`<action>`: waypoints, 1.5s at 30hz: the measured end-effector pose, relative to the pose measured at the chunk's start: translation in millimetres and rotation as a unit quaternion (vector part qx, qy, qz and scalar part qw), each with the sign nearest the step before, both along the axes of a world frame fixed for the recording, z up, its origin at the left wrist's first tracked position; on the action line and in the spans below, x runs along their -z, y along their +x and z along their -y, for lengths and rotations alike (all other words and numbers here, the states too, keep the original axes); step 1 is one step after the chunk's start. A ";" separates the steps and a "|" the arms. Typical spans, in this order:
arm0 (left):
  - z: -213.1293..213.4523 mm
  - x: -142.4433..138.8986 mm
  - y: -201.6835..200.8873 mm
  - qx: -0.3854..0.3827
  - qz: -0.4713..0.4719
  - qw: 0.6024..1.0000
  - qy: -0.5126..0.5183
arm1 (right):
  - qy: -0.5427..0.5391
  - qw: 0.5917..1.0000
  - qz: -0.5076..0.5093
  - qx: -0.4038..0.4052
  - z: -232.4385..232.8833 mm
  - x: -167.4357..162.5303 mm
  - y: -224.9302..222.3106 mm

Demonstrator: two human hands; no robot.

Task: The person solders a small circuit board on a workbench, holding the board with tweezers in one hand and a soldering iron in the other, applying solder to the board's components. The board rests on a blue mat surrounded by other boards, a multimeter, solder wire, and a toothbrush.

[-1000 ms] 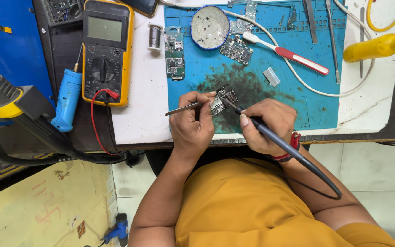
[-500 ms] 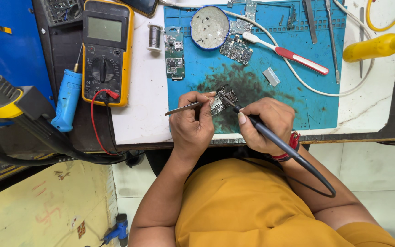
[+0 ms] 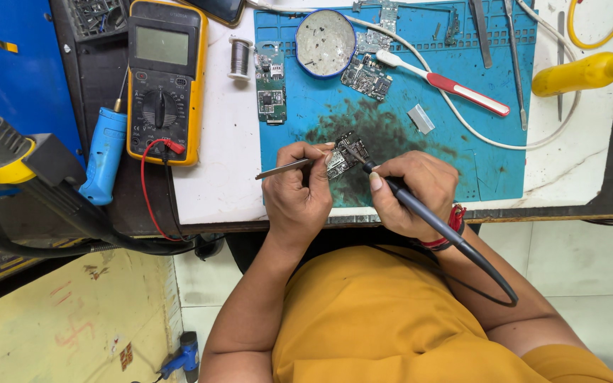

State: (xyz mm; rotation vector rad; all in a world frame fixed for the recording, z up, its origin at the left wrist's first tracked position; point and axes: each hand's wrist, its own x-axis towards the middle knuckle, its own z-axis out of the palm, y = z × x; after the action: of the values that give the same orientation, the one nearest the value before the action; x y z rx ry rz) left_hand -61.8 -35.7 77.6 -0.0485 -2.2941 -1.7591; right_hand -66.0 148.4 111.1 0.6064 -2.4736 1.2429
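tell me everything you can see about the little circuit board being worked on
The circuit board is small, dark and crowded with tiny metallic parts. It sits tilted over a sooty patch of the blue mat, near the front edge. The left hand grips it with tweezers, while the right hand puts a soldering iron tip to it.

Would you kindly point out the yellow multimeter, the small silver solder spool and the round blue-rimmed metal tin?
yellow multimeter (image 3: 165,81), head view, on its round dial.
small silver solder spool (image 3: 240,58), head view, on its wound wire.
round blue-rimmed metal tin (image 3: 326,42), head view, on its grey inside.
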 end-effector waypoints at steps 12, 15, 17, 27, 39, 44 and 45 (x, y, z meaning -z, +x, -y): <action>-1.3 -0.6 -0.5 0.000 -0.002 1.000 -0.008 | -0.001 1.000 -0.008 0.005 0.2 -1.3 -0.2; -0.9 -1.3 -0.1 0.002 -0.004 1.000 -0.012 | 0.000 1.000 -0.006 0.005 0.7 -2.0 -0.1; -1.1 -1.1 -0.7 0.003 -0.003 1.000 -0.010 | 0.002 1.000 -0.005 0.006 0.7 -1.7 -0.4; -0.4 -0.3 -1.0 0.002 -0.002 1.000 -0.005 | 0.001 1.000 0.000 0.005 1.3 -0.4 -0.7; -1.2 -1.1 1.9 -0.003 -0.006 1.000 -0.016 | 0.000 1.000 -0.002 0.004 1.7 -0.7 1.8; -1.3 -1.0 -0.2 0.001 0.008 1.000 -0.008 | 0.000 1.000 0.009 0.008 1.2 -1.0 -0.1; -1.3 -0.9 -0.5 0.001 0.003 1.000 -0.010 | -0.004 1.000 0.011 0.009 1.2 -1.0 -0.5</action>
State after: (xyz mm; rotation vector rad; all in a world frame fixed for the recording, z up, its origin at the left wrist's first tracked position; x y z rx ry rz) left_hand -62.3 -34.3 78.5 -0.0485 -2.3165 -1.7394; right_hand -66.5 147.2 112.1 0.5715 -2.4860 1.2582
